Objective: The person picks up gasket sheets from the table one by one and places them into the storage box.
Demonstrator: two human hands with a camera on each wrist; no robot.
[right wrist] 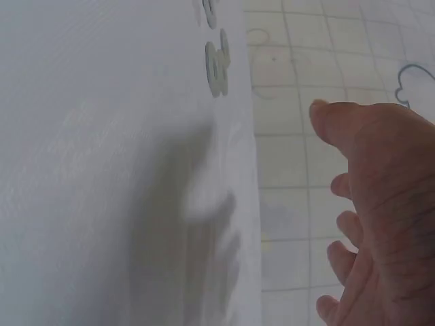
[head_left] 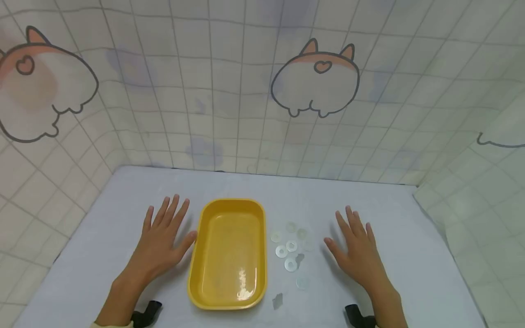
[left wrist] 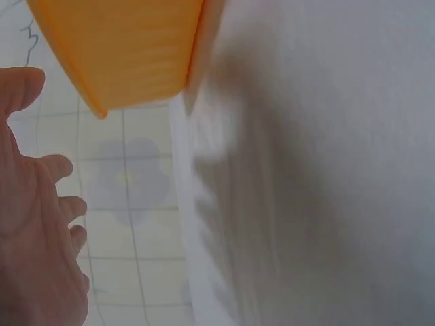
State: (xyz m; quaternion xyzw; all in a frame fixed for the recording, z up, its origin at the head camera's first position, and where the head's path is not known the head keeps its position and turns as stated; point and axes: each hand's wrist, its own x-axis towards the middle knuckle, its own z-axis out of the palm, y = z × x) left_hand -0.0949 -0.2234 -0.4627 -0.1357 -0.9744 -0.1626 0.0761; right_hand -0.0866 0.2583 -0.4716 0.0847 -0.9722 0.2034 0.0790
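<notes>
OK, both hands [head_left: 159, 247] [head_left: 361, 256] palm-down w/ fingers spread abv wht tbl [head_left: 324, 193]

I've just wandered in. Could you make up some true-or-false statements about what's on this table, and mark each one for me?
1. The yellow tray sits between the left hand and the right hand. True.

2. Small pale rings lie between the tray and the right hand. True.

3. The tray is full of rings. False: no rings show in it; they lie on the white tabletop.

4. The right hand is gripping a ring. False: its fingers are extended and it holds nothing.

5. The left hand is closer to the tray than the right hand is. True.
</notes>
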